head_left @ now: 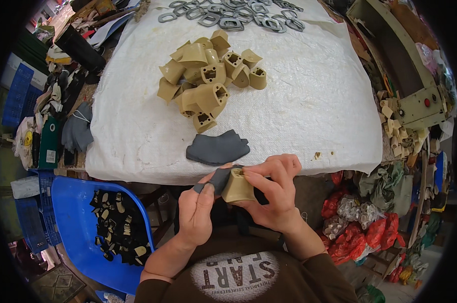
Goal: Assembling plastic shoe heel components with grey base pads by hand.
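Observation:
Close to my body, at the near edge of the covered table, my right hand (274,192) grips a beige plastic shoe heel (238,189) between thumb and fingers, its narrow hollow end facing up. My left hand (195,214) pinches a dark grey leather-like piece (218,181) against the heel's left side. Just beyond both hands lies a stack of similar grey pieces (218,148). Farther back is a heap of beige heels (192,54), some showing square openings and small holes. My fingers partly hide the held heel and the grey piece.
White woven sheeting (314,101) covers the table. Grey ring-shaped pieces (231,23) lie at its far edge. A blue tub (67,207) with black and beige pieces stands lower left. Red plastic bags (347,242) are lower right; a beige metal machine (395,60) is at right.

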{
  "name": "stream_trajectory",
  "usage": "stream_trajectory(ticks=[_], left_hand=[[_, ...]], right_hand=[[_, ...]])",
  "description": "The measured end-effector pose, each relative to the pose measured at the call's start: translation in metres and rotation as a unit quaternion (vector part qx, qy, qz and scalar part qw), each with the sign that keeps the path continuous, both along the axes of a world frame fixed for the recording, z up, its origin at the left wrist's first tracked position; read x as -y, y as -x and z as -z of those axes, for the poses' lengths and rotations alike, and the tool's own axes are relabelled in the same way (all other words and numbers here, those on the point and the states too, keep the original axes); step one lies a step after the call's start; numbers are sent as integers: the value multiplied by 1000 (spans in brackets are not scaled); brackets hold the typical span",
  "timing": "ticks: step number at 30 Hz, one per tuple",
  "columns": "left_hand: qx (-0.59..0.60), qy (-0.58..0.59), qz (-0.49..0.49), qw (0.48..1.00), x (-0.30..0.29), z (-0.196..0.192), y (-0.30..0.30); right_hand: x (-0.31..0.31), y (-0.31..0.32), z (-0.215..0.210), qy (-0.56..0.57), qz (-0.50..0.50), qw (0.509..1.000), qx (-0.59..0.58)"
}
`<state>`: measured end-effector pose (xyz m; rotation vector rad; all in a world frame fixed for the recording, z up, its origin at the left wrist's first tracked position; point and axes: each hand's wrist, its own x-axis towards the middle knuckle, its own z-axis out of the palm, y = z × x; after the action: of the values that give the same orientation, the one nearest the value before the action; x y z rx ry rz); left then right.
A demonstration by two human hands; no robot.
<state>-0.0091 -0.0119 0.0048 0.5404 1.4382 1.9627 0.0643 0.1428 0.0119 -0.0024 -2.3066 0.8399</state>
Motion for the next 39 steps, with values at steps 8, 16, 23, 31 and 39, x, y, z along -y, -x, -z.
stream_trajectory(ticks=[8, 16, 23, 31, 39], left_hand=[[-177, 108, 0, 978, -1, 6, -7], [-295, 191, 41, 935, -7, -8, -8], [-73, 73, 80, 991, 5, 10, 5], [197, 24, 258, 946, -4, 28, 14], [142, 27, 193, 970, -7, 26, 5]], right_hand=[[-2, -1, -14, -48, 1, 994, 102], [-2, -2, 0, -128, -6, 986, 108], [-13, -1, 11, 9, -56, 998, 37], [-10, -2, 14, 38, -148, 988, 23], [-13, -2, 17, 34, -155, 987, 37]])
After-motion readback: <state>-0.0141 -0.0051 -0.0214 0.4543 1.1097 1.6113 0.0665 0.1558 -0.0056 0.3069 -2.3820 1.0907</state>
